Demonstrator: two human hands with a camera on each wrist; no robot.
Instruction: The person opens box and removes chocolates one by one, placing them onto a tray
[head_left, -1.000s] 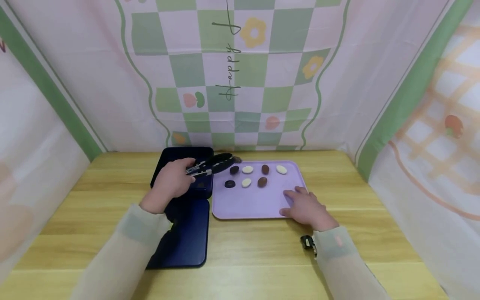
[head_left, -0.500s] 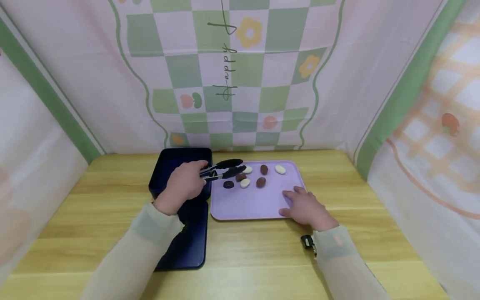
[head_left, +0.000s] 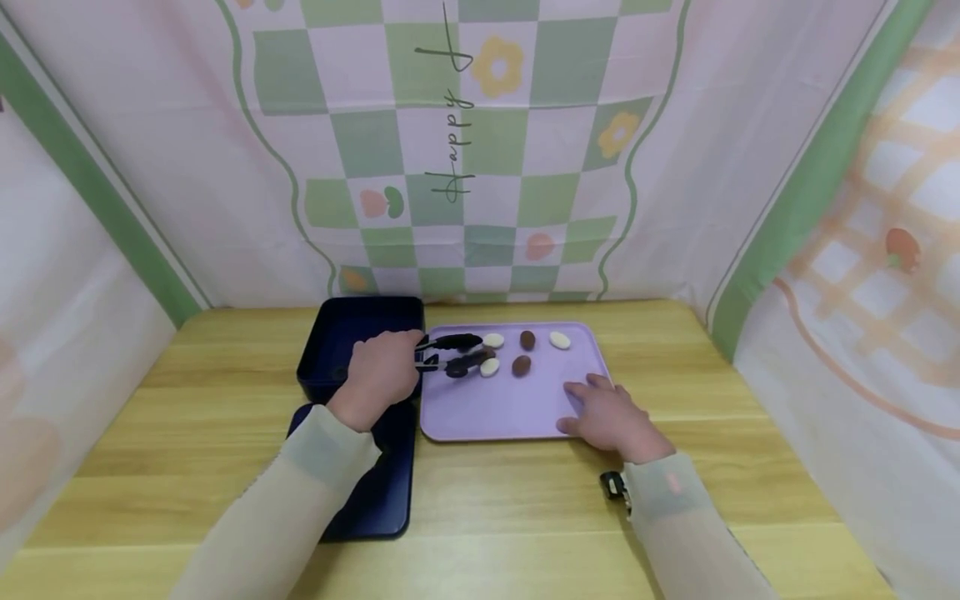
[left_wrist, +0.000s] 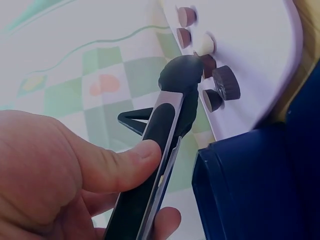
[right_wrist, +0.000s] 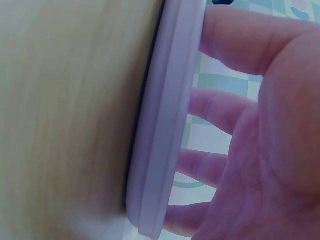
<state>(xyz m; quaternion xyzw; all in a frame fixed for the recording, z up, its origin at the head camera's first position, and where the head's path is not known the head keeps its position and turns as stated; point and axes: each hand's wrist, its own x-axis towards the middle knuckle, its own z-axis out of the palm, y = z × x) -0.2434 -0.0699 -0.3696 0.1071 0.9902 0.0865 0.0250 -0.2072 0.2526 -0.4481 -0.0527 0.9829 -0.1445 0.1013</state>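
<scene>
In the head view my left hand [head_left: 384,371] grips a pair of tongs [head_left: 453,342] with black heads and steel arms. Their heads stand apart over the left of a lilac tray [head_left: 495,417]. Right at the tips is a brown chocolate [left_wrist: 209,66]. Beside it lie a dark fluted one [left_wrist: 226,82] and other small chocolates, such as a white oval [head_left: 490,367] and a brown oval [head_left: 521,365]. The tongs partly cover the dark ones in the head view. My right hand [head_left: 611,417] rests with spread fingers on the tray's right front corner; its fingertips touch the rim [right_wrist: 167,120].
An open navy box [head_left: 330,333] stands left of the tray, with a small dark thing inside by my wrist. A flat navy lid [head_left: 390,500] lies in front of it, partly under my left forearm. A patterned cloth [head_left: 495,167] hangs behind the wooden table [head_left: 517,517].
My left hand has moved the tongs right and down over the tray. A brown chocolate that was at their tips now sits among the others. The right hand stays in place.
</scene>
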